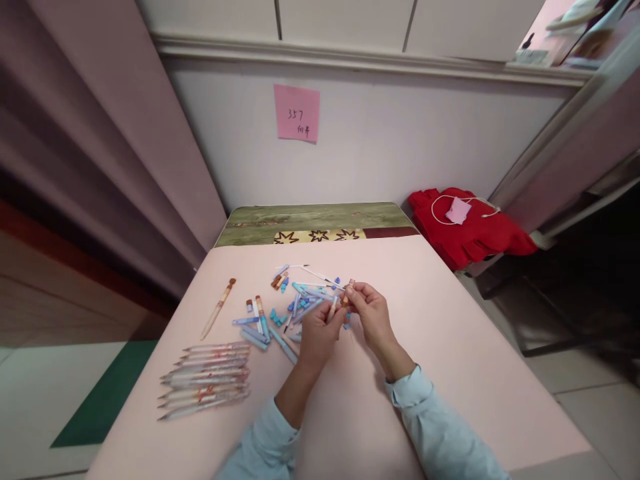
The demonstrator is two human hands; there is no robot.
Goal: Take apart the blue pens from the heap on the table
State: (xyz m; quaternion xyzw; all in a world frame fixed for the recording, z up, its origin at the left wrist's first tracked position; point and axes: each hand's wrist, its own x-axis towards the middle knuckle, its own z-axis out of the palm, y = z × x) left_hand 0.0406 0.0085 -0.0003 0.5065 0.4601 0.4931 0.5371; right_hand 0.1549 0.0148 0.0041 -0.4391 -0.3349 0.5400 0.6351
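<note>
My left hand (319, 335) is closed around a pale pen barrel (333, 307), whose end sticks up between thumb and fingers. Close beside it, my right hand (371, 315) pinches a small brown and beige pen part (351, 285); the fingers cover much of it. Under and behind both hands spreads a loose pile of blue pen barrels (309, 311), small blue pieces (277, 317) and thin white refills (320, 275). Brown-topped caps (279, 280) lie at the back of the pile.
Left of the pile, a brown-topped pen (219, 309) lies alone. Nearer me, several pale pens (205, 380) form a row on the pink-covered table (450, 393). A wall with a pink note (297, 113) stands behind. Red cloth (440, 227) with a white cable sits beyond the right edge.
</note>
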